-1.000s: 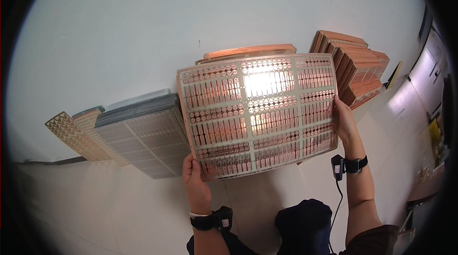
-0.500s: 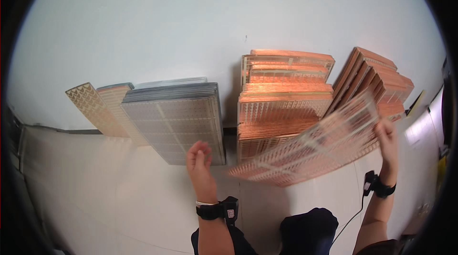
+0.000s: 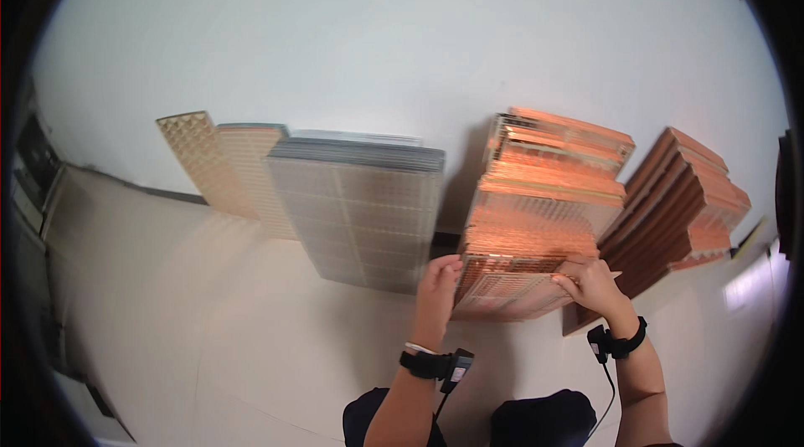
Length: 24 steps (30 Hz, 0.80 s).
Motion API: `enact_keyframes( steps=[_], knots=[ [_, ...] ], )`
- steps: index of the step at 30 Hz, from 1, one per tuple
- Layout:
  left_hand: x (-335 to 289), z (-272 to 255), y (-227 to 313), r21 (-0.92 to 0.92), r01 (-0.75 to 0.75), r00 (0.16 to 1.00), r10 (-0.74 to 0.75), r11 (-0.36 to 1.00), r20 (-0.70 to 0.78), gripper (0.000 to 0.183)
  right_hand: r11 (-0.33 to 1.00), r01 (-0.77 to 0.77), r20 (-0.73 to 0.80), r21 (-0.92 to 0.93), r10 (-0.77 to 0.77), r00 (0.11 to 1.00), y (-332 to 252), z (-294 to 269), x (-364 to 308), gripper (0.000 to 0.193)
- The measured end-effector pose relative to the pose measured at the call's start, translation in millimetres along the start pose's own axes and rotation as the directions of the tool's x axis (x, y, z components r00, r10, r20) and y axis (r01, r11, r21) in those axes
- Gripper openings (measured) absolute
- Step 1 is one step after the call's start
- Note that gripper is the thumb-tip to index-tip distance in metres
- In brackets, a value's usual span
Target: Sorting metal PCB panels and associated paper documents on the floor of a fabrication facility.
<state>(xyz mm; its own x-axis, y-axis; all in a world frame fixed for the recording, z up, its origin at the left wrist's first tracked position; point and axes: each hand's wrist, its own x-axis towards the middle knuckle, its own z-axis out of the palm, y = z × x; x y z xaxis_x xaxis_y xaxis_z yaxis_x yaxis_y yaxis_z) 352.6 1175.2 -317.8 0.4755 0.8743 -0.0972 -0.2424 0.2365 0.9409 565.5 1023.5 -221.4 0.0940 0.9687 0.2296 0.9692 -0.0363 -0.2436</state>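
Observation:
A thin, copper-coloured perforated panel (image 3: 511,295) with a pale grid stands at the front of the middle stack of copper panels (image 3: 536,225). My right hand (image 3: 588,284) grips its upper right edge, thumb in front and fingers behind. At the left edge of the same panel, my left hand (image 3: 437,284) has its fingers bent and drawn together against the side; what they pinch there is partly hidden. The stack leans back against the wall, its top edges stepped in several layers.
Left of the copper stack leans a thick stack of grey panels (image 3: 356,213). Farther left are a tan panel with a bold pattern (image 3: 186,150) and a striped panel (image 3: 249,171). Another copper stack (image 3: 682,196) leans at the right. Behind them rises a white wall (image 3: 377,37), above a pale floor (image 3: 209,338).
The panel in my right hand has gone from a slanted, swinging hold to upright against the front of the middle stack. My left hand has moved right, to its left edge. The view has shifted.

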Motion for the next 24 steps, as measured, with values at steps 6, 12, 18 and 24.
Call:
enact_keyframes(
  steps=[6, 12, 18, 24],
  knots=[
    [8.0, 2.3, -18.2, 0.131, -0.158, 0.987, 0.160, 0.979, -0.010, 0.022, 0.998, 0.065, 0.007, -0.010, -0.065, 0.998, 8.5, 28.7, 12.7, 0.018],
    [10.4, 3.9, -24.6, 0.185, -0.173, 0.983, 0.182, 0.968, -0.035, 0.021, 0.989, 0.060, -0.063, -0.134, -0.069, 0.996, 8.8, 38.3, 15.9, 0.019],
    [13.3, 9.8, -26.6, 0.182, -0.158, 0.983, 0.172, 0.971, -0.063, 0.021, 0.995, -0.005, -0.079, -0.102, -0.003, 0.997, -0.4, 35.9, 16.1, 0.015],
    [12.7, 11.3, -26.0, 0.260, -0.183, 0.971, 0.215, 0.948, -0.102, 0.020, 1.000, 0.001, -0.186, 0.023, 0.003, 0.982, -20.6, 29.7, 19.8, 0.021]
  ],
)
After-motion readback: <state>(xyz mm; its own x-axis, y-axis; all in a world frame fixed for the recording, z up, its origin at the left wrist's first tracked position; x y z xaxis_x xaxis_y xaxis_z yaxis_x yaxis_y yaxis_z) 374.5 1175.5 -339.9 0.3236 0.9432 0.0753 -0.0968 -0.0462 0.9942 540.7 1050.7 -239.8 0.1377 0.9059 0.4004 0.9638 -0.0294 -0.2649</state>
